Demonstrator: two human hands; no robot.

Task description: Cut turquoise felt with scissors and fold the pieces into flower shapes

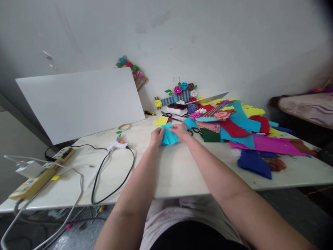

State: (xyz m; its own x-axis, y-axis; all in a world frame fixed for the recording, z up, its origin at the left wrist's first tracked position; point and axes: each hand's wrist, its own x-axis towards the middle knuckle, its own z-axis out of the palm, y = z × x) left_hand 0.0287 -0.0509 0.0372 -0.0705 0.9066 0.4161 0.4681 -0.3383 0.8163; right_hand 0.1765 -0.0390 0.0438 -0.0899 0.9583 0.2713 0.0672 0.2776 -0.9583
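Between my two hands is a light blue sheet of crepe paper (170, 138), creased in folds and hanging just above the table. My left hand (156, 136) pinches its left edge. At the upper right edge, my right hand (180, 131) has its fingers closed on the same paper. Just behind lie small yellow paper pieces (161, 121) and a bit of red paper. Black-handled scissors (195, 131) rest to the right of my right hand, partly among the papers.
A white glue gun (117, 143) with a black cable lies left, near a tape roll (125, 127) and a power strip (43, 173). A white board (83, 102) leans on the wall. Coloured crepe paper (270, 144) heaps at right. Paper flowers (178, 90) and a phone (177, 106) stand behind.
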